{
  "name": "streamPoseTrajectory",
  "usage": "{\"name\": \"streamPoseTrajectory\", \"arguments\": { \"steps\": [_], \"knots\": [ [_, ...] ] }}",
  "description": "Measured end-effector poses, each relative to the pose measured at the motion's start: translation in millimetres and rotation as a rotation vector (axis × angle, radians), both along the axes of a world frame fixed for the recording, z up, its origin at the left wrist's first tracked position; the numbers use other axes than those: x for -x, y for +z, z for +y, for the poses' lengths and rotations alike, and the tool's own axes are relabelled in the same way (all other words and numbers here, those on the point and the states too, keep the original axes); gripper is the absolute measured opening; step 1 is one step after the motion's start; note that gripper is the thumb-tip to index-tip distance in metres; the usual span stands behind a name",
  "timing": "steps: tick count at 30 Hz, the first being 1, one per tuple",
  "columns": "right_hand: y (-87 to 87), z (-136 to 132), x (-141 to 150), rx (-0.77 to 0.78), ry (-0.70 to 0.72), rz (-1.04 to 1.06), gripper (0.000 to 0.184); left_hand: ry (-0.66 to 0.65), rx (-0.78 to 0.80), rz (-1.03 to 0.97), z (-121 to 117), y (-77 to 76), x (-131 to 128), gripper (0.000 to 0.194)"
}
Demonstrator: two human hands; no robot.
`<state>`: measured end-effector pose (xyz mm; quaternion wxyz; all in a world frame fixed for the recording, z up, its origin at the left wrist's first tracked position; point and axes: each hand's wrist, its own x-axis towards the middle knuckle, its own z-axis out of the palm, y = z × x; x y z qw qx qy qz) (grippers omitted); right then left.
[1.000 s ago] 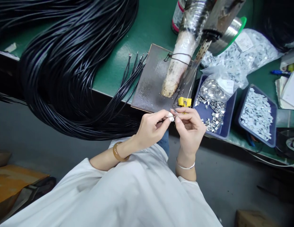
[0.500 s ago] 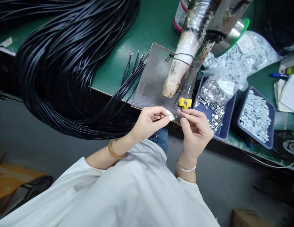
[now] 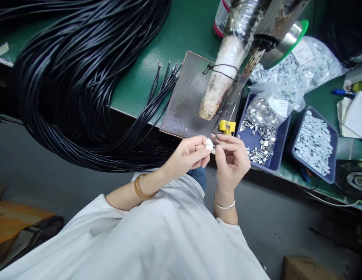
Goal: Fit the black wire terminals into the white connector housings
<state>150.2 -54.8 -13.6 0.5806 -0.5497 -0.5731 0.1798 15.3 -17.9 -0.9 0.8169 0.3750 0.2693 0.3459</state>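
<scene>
My left hand point(image 3: 189, 154) is pinched shut, with white tape on its fingertips, on the end of a thin black wire. My right hand point(image 3: 231, 158) is closed right against it, fingertips meeting at a tiny metal part that I cannot make out clearly. Both hands hover just below the front edge of the green table point(image 3: 146, 70), in front of a dark metal plate point(image 3: 186, 97). A small yellow clamp point(image 3: 227, 126) sits at the plate's near corner, just above my right hand.
A big bundle of black cables point(image 3: 76, 77) covers the table's left and hangs over its edge. A wrapped tool point(image 3: 224, 74) rests on the plate. Two blue trays point(image 3: 281, 140) point(image 3: 335, 155) hold small metal clips, with plastic bags point(image 3: 294, 66) of clips behind.
My hands drew slightly apart half a second ago and have come back together, fingertips touching again. My right hand moved left toward the left hand.
</scene>
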Motion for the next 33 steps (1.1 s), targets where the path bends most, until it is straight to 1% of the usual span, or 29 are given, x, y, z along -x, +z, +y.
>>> {"name": "streamPoseTrajectory", "arguments": {
  "steps": [3, 5, 7, 9, 10, 12, 17, 20, 24, 28, 30, 31, 33],
  "knots": [
    [-2.3, 3, -3, 0.059, 0.114, 0.256, 0.008, 0.033, -0.056, -0.017, 0, 2.6, -2, 0.034],
    [-1.4, 4, -5, 0.03, 0.089, 0.294, 0.008, 0.075, -0.075, -0.001, 1, 3.5, -2, 0.032],
    [2.0, 4, -7, -0.023, -0.009, 0.2, 0.005, 0.119, -0.076, 0.035, 3, 3.8, -2, 0.03],
    [6.5, 4, -8, -0.073, -0.091, 0.027, 0.009, 0.166, -0.085, 0.086, 5, 4.2, -2, 0.029],
    [8.7, 3, -9, -0.089, -0.107, -0.052, 0.012, 0.185, -0.094, 0.11, 7, 4.4, -1, 0.028],
    [11.9, 2, -11, -0.109, -0.1, -0.163, 0.017, 0.199, -0.108, 0.149, 9, 5.1, 0, 0.027],
    [13.8, -1, -14, -0.121, 0.001, -0.34, 0.023, 0.166, -0.135, 0.203, 11, 6.1, 3, 0.018],
    [13.6, -3, -15, -0.105, 0.046, -0.395, 0.024, 0.137, -0.148, 0.214, 11, 6.6, 4, 0.019],
    [12.5, -3, -16, -0.091, 0.065, -0.45, 0.023, 0.123, -0.152, 0.213, 11, 6.5, 5, 0.017],
    [11.7, -1, -16, -0.076, 0.088, -0.46, 0.018, 0.101, -0.14, 0.21, 11, 4.0, 5, 0.017],
    [12.1, -1, -16, -0.062, 0.057, -0.412, 0.015, 0.101, -0.132, 0.202, 10, 2.4, 6, 0.015],
    [12.5, -1, -15, -0.069, 0.015, -0.38, 0.014, 0.107, -0.13, 0.195, 10, 1.8, 6, 0.014],
    [13.0, -2, -12, -0.133, -0.092, -0.35, 0.016, 0.122, -0.135, 0.184, 10, 1.3, 5, 0.012]
  ]
}}
